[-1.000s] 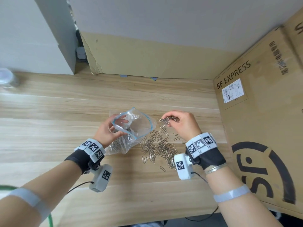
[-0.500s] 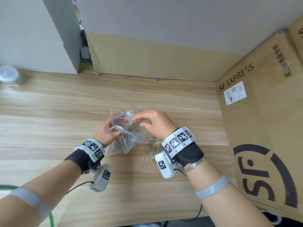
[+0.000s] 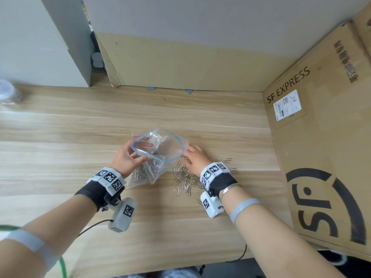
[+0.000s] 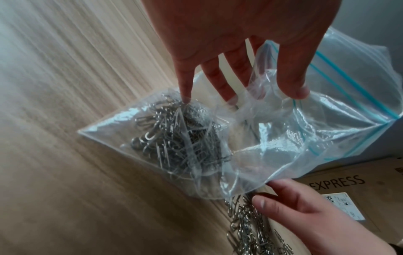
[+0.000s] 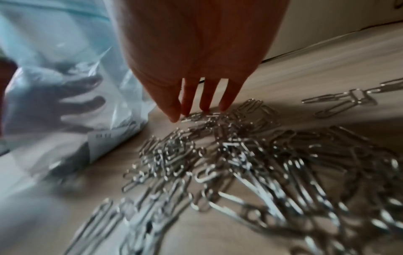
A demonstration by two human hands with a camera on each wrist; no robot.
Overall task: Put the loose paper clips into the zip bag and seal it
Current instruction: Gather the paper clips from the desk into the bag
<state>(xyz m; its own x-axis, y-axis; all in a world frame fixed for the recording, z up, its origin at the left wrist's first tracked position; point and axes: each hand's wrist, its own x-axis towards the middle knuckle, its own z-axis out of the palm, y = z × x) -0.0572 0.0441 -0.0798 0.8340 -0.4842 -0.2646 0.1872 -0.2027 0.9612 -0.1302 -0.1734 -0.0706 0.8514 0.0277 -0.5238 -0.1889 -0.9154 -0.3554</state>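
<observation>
A clear zip bag (image 3: 160, 149) with a blue zip line stands open-mouthed on the wooden table. My left hand (image 3: 126, 159) pinches its near wall, thumb on the plastic in the left wrist view (image 4: 259, 82). A clump of silver paper clips (image 4: 179, 138) lies in the bag's bottom. Just right of the bag (image 5: 54, 69) a pile of loose paper clips (image 3: 185, 177) is spread on the table. My right hand (image 3: 192, 157) reaches down with straight fingers (image 5: 205, 103), the tips touching the pile's far edge (image 5: 240, 163); it holds nothing.
A large SF Express cardboard box (image 3: 321, 157) walls off the right side. A cardboard sheet (image 3: 180, 63) leans at the back. A clear bottle (image 3: 8, 93) stands at the far left. A few stray clips (image 3: 226, 159) lie beyond my right wrist.
My right hand carried a pinch of clips to the bag's mouth, then came back right and down to the pile, empty. My left hand kept hold of the bag.
</observation>
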